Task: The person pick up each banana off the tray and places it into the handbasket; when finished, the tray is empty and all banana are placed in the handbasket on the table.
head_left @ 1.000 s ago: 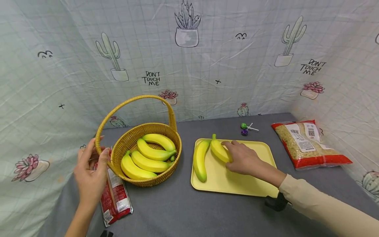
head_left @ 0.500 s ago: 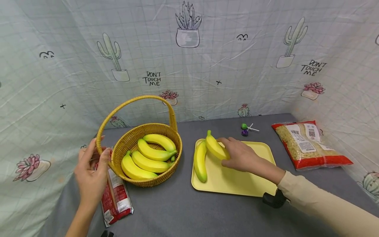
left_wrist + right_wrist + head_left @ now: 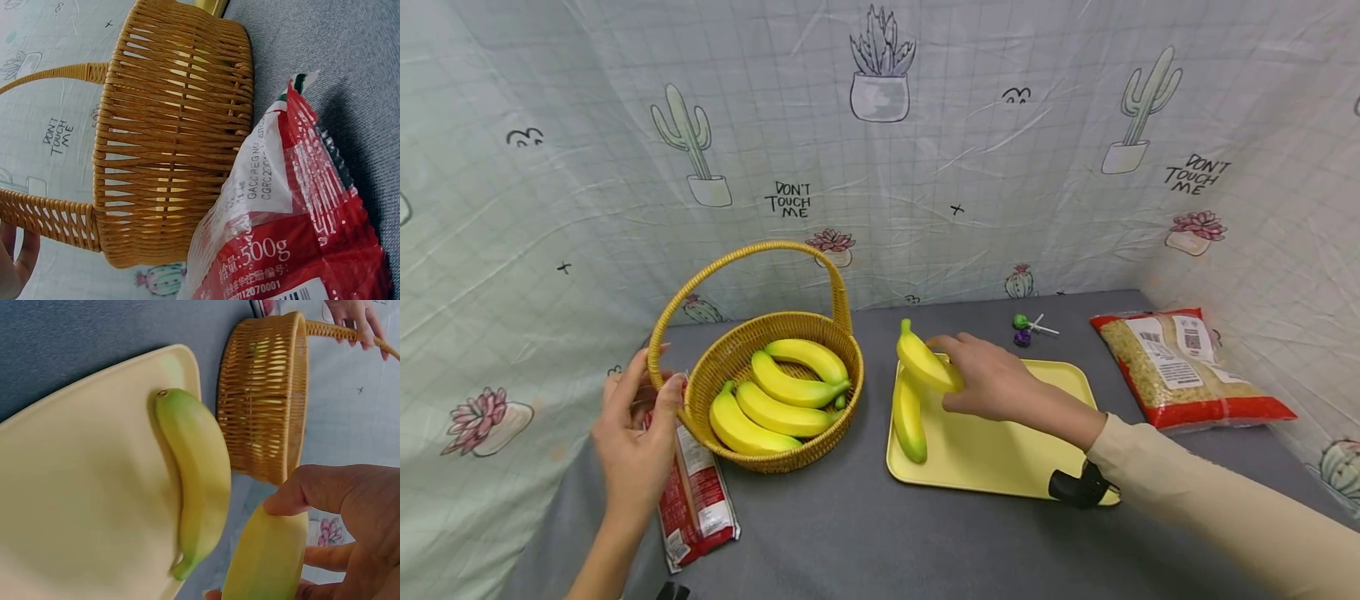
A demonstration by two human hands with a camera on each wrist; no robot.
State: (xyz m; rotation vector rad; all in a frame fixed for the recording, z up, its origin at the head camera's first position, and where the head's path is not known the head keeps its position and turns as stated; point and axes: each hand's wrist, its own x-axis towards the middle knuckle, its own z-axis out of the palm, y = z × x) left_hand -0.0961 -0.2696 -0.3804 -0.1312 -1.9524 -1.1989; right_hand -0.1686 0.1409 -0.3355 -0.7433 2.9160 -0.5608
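A woven yellow basket [image 3: 775,454] with a tall handle [image 3: 741,250] holds three bananas [image 3: 778,411]. My left hand [image 3: 658,387] grips the handle's lower left end, and its fingers [image 3: 15,265] show beside the handle in the left wrist view. My right hand [image 3: 951,367] holds a banana [image 3: 921,360] in the air over the left edge of the yellow tray [image 3: 1000,454]. In the right wrist view the held banana [image 3: 269,556] sits under my thumb [image 3: 294,497]. A second banana [image 3: 910,412] lies on the tray next to the basket [image 3: 269,394].
A red and white packet [image 3: 696,500] lies on the grey cloth below my left hand, against the basket wall [image 3: 175,131]. A red-edged bag of grain [image 3: 1187,367] lies at the far right. Two small lollipops [image 3: 1022,329] rest behind the tray. Printed cloth walls surround the table.
My right hand has lifted one banana off the tray and carried it left toward the basket. The left hand stays on the basket handle.
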